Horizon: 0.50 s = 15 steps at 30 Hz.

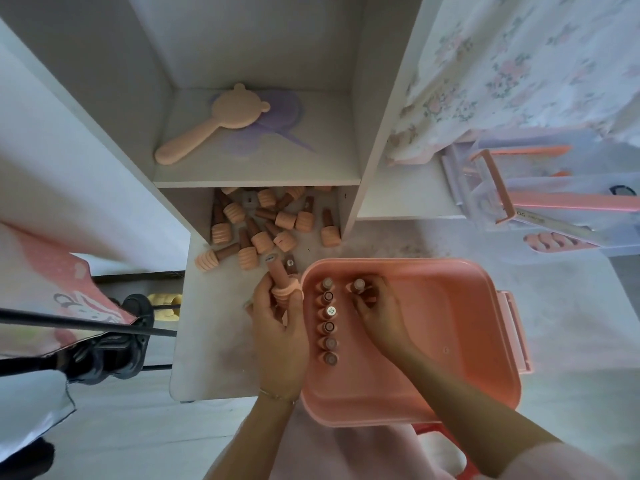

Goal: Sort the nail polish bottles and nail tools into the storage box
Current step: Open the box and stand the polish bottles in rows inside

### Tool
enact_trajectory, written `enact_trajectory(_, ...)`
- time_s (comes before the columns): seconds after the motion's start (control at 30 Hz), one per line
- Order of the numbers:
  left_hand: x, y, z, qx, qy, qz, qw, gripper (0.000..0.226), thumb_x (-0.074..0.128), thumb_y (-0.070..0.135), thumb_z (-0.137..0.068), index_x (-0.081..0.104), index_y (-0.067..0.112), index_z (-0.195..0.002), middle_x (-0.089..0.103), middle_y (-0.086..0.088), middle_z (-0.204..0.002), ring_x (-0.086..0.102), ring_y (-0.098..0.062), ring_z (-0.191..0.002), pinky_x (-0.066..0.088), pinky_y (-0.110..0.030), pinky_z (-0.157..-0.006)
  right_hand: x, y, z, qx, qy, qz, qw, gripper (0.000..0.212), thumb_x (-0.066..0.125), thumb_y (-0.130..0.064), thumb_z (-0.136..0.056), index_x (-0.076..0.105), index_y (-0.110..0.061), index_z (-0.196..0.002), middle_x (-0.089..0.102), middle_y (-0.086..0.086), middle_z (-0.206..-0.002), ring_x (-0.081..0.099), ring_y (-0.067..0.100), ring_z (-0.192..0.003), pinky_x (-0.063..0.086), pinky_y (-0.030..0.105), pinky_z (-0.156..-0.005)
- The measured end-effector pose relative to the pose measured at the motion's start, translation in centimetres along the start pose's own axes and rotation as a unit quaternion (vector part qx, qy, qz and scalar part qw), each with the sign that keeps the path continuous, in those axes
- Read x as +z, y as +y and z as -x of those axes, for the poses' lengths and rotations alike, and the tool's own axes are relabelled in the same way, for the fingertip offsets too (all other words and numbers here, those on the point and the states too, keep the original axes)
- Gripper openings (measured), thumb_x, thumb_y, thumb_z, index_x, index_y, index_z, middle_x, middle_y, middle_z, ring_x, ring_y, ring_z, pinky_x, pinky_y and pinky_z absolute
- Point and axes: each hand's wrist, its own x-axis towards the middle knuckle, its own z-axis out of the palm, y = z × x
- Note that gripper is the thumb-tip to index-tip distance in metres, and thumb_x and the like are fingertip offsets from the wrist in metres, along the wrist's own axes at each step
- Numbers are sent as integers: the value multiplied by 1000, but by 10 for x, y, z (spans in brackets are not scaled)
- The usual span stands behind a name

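Note:
A pink storage box [460,327] sits low in the middle, with several nail polish bottles [328,327] standing in a column along its left wall. My right hand [377,306] is inside the box, its fingers curled round another bottle [358,285] at the head of a second column. My left hand [280,327], just left of the box, grips a bottle [278,277] with a ribbed peach cap. Several more bottles [263,223] lie scattered on the white shelf behind.
A peach hand mirror [211,123] lies on the upper shelf over a purple item. A clear organiser with orange handles [540,192] and a nail file sits at the right. Floral fabric hangs above it. A dark shoe [114,344] stands on the floor at the left.

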Motion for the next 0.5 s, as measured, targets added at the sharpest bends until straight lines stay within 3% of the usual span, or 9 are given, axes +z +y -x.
enact_trajectory(0.2,3,-4,-1,8,9,-6,1000,32,54,16,-90,51,24,-121,58,-2,-112,51,-24,-113,44,-43,-97,3,-1,-1,-16,11,-15,1000,37,60,-3,-81,50,-39,-84,59,0,-96,55,-12,-78,38,0,-68)
enact_trajectory(0.3,4,-5,0,20,11,-5,1000,31,54,14,-91,51,30,-117,59,8,-108,50,-27,-113,44,-41,-96,6,0,-1,-19,15,-17,1000,32,60,-3,-81,53,-33,-85,58,1,-98,56,-10,-78,40,2,-69)
enact_trajectory(0.4,6,-4,1,28,14,-13,999,36,54,16,-90,47,44,-110,58,7,-109,50,-25,-113,44,-28,-92,10,0,-2,-19,17,-24,999,28,60,-4,-82,54,-31,-87,58,-1,-100,56,-8,-80,41,3,-70)
enact_trajectory(0.5,6,-6,1,38,19,-33,999,35,54,17,-90,47,44,-111,58,5,-110,51,-25,-111,45,-37,-94,12,-1,-1,-22,19,-24,999,29,60,-7,-83,53,-35,-88,56,-4,-102,57,-7,-81,44,11,-74)
